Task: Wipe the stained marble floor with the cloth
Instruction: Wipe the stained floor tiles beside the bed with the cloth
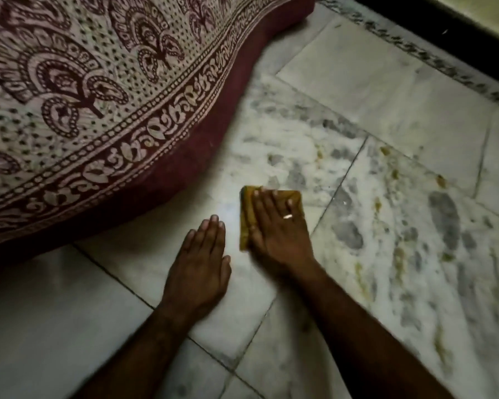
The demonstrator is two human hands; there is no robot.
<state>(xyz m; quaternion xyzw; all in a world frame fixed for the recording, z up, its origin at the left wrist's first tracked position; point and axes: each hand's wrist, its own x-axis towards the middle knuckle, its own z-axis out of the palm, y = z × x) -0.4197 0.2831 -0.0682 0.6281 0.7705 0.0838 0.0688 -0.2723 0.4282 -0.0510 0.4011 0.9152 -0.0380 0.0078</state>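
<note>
A folded mustard-yellow cloth (pixel 296 197) lies flat on the white marble floor (pixel 343 105) near the middle of the view. My right hand (pixel 277 228) presses down on it with straight, spread fingers; a ring shows on one finger. My left hand (pixel 199 263) rests flat on a bare tile just left of the cloth, fingers together, holding nothing. Yellowish-brown stains (pixel 398 257) dot the grey-veined tile to the right of the cloth, with more stains (pixel 441 180) farther back.
A mattress with a maroon edge and a paisley-printed sheet (pixel 84 96) fills the upper left and reaches down to the floor close to my left hand. A dark skirting strip (pixel 444 21) runs along the wall at the top right.
</note>
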